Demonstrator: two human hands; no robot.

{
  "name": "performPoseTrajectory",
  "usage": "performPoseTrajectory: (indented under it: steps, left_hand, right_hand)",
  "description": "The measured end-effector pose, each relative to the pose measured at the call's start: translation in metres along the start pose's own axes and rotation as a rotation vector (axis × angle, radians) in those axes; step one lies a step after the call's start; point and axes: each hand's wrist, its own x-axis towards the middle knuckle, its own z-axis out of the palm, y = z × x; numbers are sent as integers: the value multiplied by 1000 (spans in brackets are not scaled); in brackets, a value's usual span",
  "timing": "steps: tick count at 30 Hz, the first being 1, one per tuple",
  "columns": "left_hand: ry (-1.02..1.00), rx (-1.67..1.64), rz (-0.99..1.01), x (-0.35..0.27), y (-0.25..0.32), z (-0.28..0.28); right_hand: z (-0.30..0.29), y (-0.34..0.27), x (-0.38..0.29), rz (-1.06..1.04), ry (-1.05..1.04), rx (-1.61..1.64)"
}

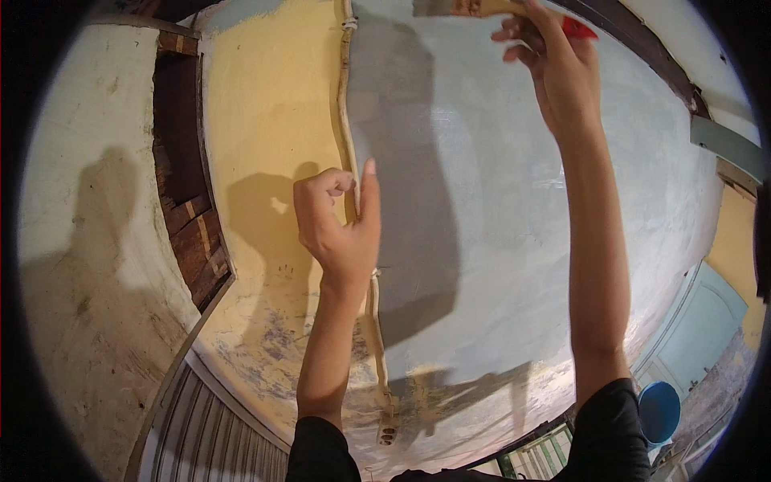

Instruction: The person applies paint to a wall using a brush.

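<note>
At the top edge, my right hand (566, 75) grips a paintbrush (497, 7) with a wooden handle and a red end. Its bristles point left, toward the wall, and are partly cut off by the frame. Pale blue-grey paint (512, 223) covers the wall right of a vertical cable (344, 108); yellow paint (265, 102) shows on the left. My left hand (337, 235) is raised in front of the cable, fingers curled and thumb up apart from them. I see nothing in it, and contact with the cable cannot be made out.
A socket block (387, 431) hangs low at the cable's end. Left is a dark wooden opening (181, 132), with a ribbed panel (208, 422) below. At lower right are a blue bucket (659, 413), a light-blue door (699, 325) and a green-and-white slatted item (539, 455).
</note>
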Motion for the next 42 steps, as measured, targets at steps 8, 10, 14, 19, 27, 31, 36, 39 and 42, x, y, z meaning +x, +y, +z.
performPoseTrajectory:
  steps: [8, 10, 14, 19, 27, 31, 36, 39, 42]
  left_hand:
    - [-101, -69, -122, -25, -32, -2]
    - [-88, -92, -135, -26, -32, 2]
    - [-120, -82, -144, -25, -32, -1]
    - [-109, -79, -133, -24, -34, -1]
    - [-84, -56, -120, -28, -37, 2]
    - [-105, -74, -137, -26, -35, 1]
    - [-85, -81, -114, -26, -37, 3]
    - [-98, -74, -134, -28, -35, 3]
    - [-96, -73, -178, -29, -36, 1]
  right_hand:
    - [32, 36, 72, 32, -188, 127]
    - [33, 41, 76, 61, -186, 144]
    - [36, 50, 85, 77, -213, 165]
    - [44, 59, 91, 63, -213, 132]
    - [63, 66, 102, 39, -134, 122]
    - [58, 51, 99, -52, 35, -98]
    - [46, 14, 85, -131, 102, -182]
    - [44, 12, 81, -170, 74, -103]
    - [59, 30, 93, -61, 0, -15]
